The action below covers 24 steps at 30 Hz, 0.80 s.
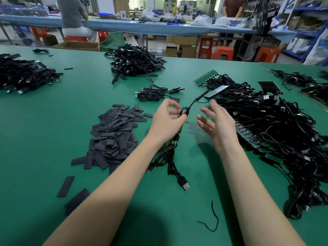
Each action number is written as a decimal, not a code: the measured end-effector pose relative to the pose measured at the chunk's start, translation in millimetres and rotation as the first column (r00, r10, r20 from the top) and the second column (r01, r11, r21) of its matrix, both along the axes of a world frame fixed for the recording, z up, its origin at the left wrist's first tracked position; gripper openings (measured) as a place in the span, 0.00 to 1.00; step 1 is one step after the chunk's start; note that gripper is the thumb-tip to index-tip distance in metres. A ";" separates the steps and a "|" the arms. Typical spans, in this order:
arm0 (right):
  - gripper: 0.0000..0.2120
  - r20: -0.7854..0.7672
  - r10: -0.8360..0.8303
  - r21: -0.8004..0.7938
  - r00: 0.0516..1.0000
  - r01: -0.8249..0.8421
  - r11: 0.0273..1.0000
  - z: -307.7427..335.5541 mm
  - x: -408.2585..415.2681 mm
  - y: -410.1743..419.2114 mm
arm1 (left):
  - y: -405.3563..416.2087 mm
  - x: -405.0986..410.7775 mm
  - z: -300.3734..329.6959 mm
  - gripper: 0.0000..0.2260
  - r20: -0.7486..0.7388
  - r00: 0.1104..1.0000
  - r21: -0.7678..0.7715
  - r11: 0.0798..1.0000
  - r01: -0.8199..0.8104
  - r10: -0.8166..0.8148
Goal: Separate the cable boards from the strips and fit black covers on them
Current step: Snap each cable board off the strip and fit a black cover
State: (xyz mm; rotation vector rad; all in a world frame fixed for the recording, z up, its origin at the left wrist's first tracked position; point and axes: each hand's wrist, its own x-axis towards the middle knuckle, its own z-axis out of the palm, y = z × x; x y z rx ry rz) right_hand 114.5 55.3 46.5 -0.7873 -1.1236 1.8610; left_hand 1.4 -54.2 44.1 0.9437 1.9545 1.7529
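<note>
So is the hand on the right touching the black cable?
Apart. In the head view the right hand is open with green table showing between its fingers and the cable, which only the left hand pinches.

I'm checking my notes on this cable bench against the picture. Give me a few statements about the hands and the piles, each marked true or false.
1. The left hand pinches a black cable. True.
2. The right hand grips a black cover. False: its fingers are spread and hold nothing.
3. The loose pile of black covers lies left of the left hand on the green table. True.
4. A USB plug lies on the table between the forearms. True.
5. The green board strips lie at the left edge of the table. False: they lie to the right, among the tangled cables.
</note>
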 end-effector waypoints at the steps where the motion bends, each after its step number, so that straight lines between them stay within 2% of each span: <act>1: 0.15 0.058 -0.005 0.013 0.998 0.004 1.000 -3.5 -0.8 1.1 | 4.5 -7.9 5.4 0.09 -0.034 0.999 0.005 1.000 -0.012 0.012; 5: 0.11 0.247 -0.020 0.149 0.969 -0.017 0.989 -20.2 -5.1 -3.4 | 22.7 -49.5 24.2 0.07 -0.320 0.945 -0.092 0.991 -0.100 0.066; 9: 0.03 0.412 -0.069 0.375 0.909 -0.100 0.922 -32.2 -10.5 -12.2 | 40.9 -95.9 35.5 0.07 -0.601 0.799 -0.274 0.939 -0.208 0.002; 13: 0.04 0.490 -0.139 0.485 0.860 -0.138 0.863 -36.6 -14.4 -15.9 | 60.1 -134.4 39.4 0.11 -0.818 0.549 -0.398 0.859 -0.323 -0.173; 16: 0.04 0.493 -0.155 0.506 0.856 -0.137 0.851 -39.3 -15.1 -16.7 | 68.7 -152.6 33.4 0.13 -0.893 0.329 -0.431 0.794 -0.428 -0.307; 17: 0.04 0.493 -0.159 0.509 0.856 -0.135 0.850 -40.2 -15.5 -16.3 | 70.9 -156.9 28.5 0.14 -0.897 0.286 -0.436 0.774 -0.458 -0.336; 18: 0.04 0.493 -0.160 0.511 0.855 -0.135 0.849 -40.9 -15.9 -15.9 | 72.6 -159.6 22.2 0.16 -0.890 0.290 -0.452 0.756 -0.473 -0.351; 20: 0.04 0.498 -0.163 0.517 0.852 -0.140 0.845 -41.8 -16.6 -15.0 | 75.5 -159.0 9.4 0.17 -0.844 0.400 -0.520 0.727 -0.449 -0.357; 22: 0.04 0.505 -0.173 0.528 0.846 -0.143 0.837 -43.3 -16.3 -14.6 | 77.8 -156.8 -0.8 0.17 -0.803 0.491 -0.550 0.736 -0.395 -0.337; 24: 0.03 0.509 -0.189 0.541 0.840 -0.141 0.829 -44.8 -16.0 -14.4 | 79.1 -157.5 -5.1 0.16 -0.790 0.525 -0.543 0.757 -0.363 -0.315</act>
